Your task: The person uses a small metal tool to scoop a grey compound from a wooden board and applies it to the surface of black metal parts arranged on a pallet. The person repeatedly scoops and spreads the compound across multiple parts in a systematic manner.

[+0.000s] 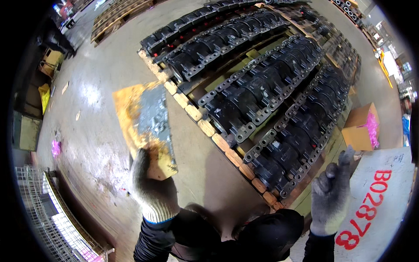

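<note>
My left hand, in a knitted glove, is closed on the near end of a flat cardboard piece. Thick grey paste covers much of the cardboard's far and right side, with brownish stains around it. On the right, my gloved right hand is raised, its index finger stretched out and the other fingers curled. Grey smears darken that glove's fingers, and nothing shows in them. Between and beyond my hands, black metal track chains lie in rows on a wooden pallet, their edges lined with bolt holes.
A pale board with red markings lies under and beside my right hand. Behind it stands an open carton with pink plastic. A wire basket is at lower left. Another pallet lies far left; a person stands nearby.
</note>
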A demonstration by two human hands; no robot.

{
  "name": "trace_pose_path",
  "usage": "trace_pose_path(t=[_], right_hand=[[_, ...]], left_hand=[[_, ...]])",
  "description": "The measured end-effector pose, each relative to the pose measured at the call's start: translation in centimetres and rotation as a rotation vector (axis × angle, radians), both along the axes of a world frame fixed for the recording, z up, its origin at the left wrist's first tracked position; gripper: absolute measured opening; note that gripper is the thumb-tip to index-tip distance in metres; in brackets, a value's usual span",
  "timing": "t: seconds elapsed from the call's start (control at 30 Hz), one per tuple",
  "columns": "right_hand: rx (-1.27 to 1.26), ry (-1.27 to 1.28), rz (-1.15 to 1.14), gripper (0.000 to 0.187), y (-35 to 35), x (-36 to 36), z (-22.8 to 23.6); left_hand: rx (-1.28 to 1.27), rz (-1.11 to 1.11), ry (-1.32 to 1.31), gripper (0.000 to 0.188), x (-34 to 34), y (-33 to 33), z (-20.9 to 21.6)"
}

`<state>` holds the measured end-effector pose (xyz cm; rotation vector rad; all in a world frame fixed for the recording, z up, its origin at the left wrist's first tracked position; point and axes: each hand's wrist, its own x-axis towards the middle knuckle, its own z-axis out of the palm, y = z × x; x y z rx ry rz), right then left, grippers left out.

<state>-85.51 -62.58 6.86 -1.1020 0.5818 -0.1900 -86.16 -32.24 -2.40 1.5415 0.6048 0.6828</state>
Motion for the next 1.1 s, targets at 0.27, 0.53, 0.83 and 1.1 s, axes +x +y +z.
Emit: trace_pose_path(t=[0.27,0.53,0.83,1.1], right_hand=[[0.528,0.205,0.083,0.039,6.5,-1.5,-3.9],[-0.066,0.400,0.241,0.037,10.5,-2.7,-7.2],[-0.254,0.432,0.258,0.032,10.3,-8.1,-9.0],[-0.595,0.421,0.300,0.031,6.5,-14.3,-7.2]], left_hand=[[-0.632,0.066,-0.074,0.029,-0.1,0.8,-0.1],[-0.698,0.053,0.023,0.036,0.3,0.4,-1.0],[-0.730,0.206,0.237,0.038,-4.9,-4.4,-1.3],[-1.259,0.274,0.239,0.037,-11.5,-10.0,4.6]])
